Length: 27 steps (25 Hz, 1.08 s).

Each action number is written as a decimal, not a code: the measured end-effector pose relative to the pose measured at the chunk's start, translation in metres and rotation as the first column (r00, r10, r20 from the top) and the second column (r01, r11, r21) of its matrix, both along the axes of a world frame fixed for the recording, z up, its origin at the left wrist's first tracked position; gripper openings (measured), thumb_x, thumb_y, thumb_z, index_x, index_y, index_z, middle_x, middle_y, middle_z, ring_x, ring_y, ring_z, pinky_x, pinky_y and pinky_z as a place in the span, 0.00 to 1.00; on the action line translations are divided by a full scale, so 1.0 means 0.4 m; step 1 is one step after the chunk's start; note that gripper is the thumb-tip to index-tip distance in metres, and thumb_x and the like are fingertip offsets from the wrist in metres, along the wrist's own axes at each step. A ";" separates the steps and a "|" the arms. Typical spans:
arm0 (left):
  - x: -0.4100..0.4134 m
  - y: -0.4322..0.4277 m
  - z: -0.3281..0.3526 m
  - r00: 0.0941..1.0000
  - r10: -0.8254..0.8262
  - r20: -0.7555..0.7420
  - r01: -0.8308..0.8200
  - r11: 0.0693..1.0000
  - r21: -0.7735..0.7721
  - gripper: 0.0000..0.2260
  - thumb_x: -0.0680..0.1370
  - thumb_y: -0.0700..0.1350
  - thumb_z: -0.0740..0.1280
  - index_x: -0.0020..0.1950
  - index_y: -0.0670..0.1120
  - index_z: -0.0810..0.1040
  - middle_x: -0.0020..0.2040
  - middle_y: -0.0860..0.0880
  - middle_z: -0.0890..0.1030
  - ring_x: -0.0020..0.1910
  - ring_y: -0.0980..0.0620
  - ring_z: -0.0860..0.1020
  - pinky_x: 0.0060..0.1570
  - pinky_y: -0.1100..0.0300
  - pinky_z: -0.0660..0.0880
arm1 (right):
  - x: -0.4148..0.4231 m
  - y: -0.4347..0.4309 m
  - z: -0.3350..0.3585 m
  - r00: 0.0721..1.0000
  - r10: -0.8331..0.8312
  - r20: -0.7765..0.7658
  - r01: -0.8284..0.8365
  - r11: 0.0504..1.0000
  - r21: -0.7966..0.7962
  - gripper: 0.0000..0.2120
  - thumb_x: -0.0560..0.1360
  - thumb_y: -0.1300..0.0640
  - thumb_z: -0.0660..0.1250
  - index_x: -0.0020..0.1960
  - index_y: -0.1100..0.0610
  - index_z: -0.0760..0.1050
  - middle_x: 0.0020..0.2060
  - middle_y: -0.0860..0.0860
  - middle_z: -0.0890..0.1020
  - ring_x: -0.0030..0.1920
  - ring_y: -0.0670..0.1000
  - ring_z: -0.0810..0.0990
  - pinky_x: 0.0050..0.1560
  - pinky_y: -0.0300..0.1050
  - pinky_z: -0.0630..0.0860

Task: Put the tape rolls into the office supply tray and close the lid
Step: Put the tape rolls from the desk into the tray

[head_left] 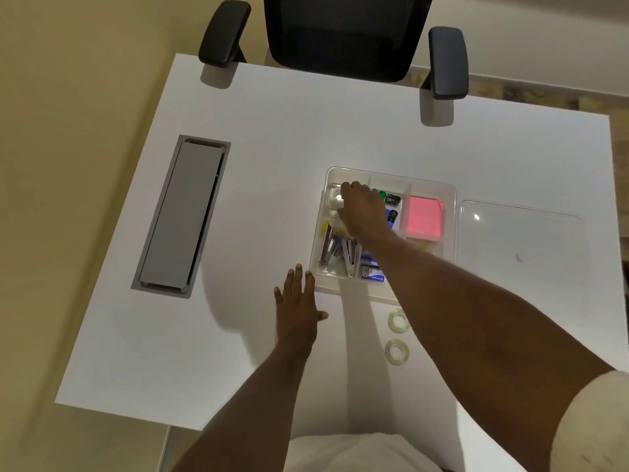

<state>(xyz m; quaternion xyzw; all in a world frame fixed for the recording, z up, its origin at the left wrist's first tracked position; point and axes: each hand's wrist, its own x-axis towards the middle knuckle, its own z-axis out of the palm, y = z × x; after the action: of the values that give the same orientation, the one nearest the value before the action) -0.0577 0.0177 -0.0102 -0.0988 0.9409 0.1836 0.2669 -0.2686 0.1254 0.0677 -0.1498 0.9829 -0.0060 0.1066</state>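
A clear plastic office supply tray [450,199] with compartments sits on the white desk. My right hand [362,209] reaches into its far left compartment, where clear tape rolls [335,199] lie; whether its fingers hold one is hidden. Two clear tape rolls lie on the desk in front of the tray: one [397,321] closer to it, the other [396,350] nearer me. My left hand [296,308] rests flat on the desk, fingers spread, just left of the tray's near corner. The clear lid [517,240] lies flat to the right of the tray.
The tray also holds staplers [332,248], a blue box [372,270], pink sticky notes [425,218] and small dark items. A grey cable hatch [182,216] is set in the desk at left. A black office chair [340,32] stands at the far edge.
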 end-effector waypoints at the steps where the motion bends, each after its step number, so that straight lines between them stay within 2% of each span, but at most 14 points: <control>1: -0.006 -0.003 -0.004 1.000 0.005 0.003 -0.005 1.000 -0.003 0.45 0.78 0.57 0.72 0.85 0.47 0.48 0.86 0.45 0.42 0.85 0.43 0.41 0.82 0.38 0.47 | 0.005 0.006 0.003 1.000 -0.004 -0.023 0.003 0.998 -0.055 0.13 0.79 0.58 0.68 0.61 0.60 0.75 0.53 0.56 0.81 0.55 0.58 0.80 0.54 0.53 0.74; 7: -0.029 -0.078 -0.011 0.999 0.030 0.014 -0.030 0.999 -0.025 0.45 0.78 0.57 0.72 0.85 0.46 0.47 0.86 0.44 0.43 0.85 0.42 0.42 0.82 0.37 0.49 | 0.181 0.006 -0.030 0.995 0.027 -0.098 -0.050 0.967 -0.248 0.09 0.77 0.58 0.72 0.55 0.60 0.79 0.47 0.56 0.83 0.45 0.55 0.81 0.46 0.50 0.76; 11: -0.014 -0.074 0.003 1.000 0.012 -0.006 -0.012 1.000 -0.019 0.45 0.79 0.58 0.70 0.85 0.46 0.46 0.86 0.45 0.42 0.85 0.43 0.42 0.83 0.38 0.48 | 0.331 0.077 -0.053 0.995 0.032 -0.097 -0.055 0.967 -0.249 0.08 0.80 0.56 0.67 0.57 0.58 0.79 0.48 0.54 0.83 0.46 0.54 0.81 0.46 0.49 0.78; 13: -0.006 -0.069 0.006 1.000 -0.001 -0.009 0.001 1.000 -0.024 0.45 0.80 0.57 0.69 0.85 0.46 0.45 0.85 0.45 0.41 0.85 0.43 0.41 0.83 0.38 0.47 | 0.402 0.129 -0.072 0.997 0.019 -0.074 -0.035 0.972 -0.233 0.09 0.79 0.55 0.68 0.57 0.57 0.79 0.50 0.54 0.83 0.48 0.54 0.81 0.47 0.49 0.78; 17: 0.000 -0.064 0.012 1.000 -0.004 -0.001 0.004 1.000 -0.012 0.44 0.81 0.56 0.68 0.85 0.45 0.43 0.85 0.45 0.38 0.85 0.44 0.40 0.82 0.38 0.49 | 0.503 0.235 -0.103 0.995 -0.094 0.014 0.095 0.979 -0.178 0.10 0.78 0.52 0.70 0.56 0.56 0.79 0.50 0.53 0.82 0.49 0.56 0.81 0.49 0.50 0.78; 22: 0.013 -0.061 0.011 1.000 -0.011 -0.007 0.011 1.000 -0.007 0.43 0.82 0.56 0.66 0.85 0.45 0.40 0.85 0.46 0.37 0.85 0.44 0.39 0.83 0.39 0.49 | 0.550 0.314 -0.132 0.947 -0.273 0.169 0.291 0.952 -0.093 0.24 0.79 0.43 0.67 0.69 0.56 0.71 0.64 0.54 0.76 0.60 0.56 0.78 0.58 0.49 0.76; 27: 0.026 -0.058 0.006 1.000 -0.003 -0.015 0.003 1.000 -0.001 0.42 0.83 0.56 0.64 0.84 0.46 0.38 0.85 0.46 0.37 0.85 0.45 0.39 0.83 0.40 0.48 | 0.541 0.303 -0.150 0.915 -0.307 0.261 0.344 0.933 -0.107 0.28 0.78 0.46 0.69 0.74 0.53 0.66 0.66 0.54 0.72 0.64 0.56 0.75 0.62 0.50 0.77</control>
<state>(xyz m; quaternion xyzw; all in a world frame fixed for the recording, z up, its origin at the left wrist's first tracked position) -0.0473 -0.0056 -0.0080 -0.0963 0.9432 0.1833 0.2599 -0.0522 0.2465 0.0077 0.0104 0.9706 -0.1162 0.2107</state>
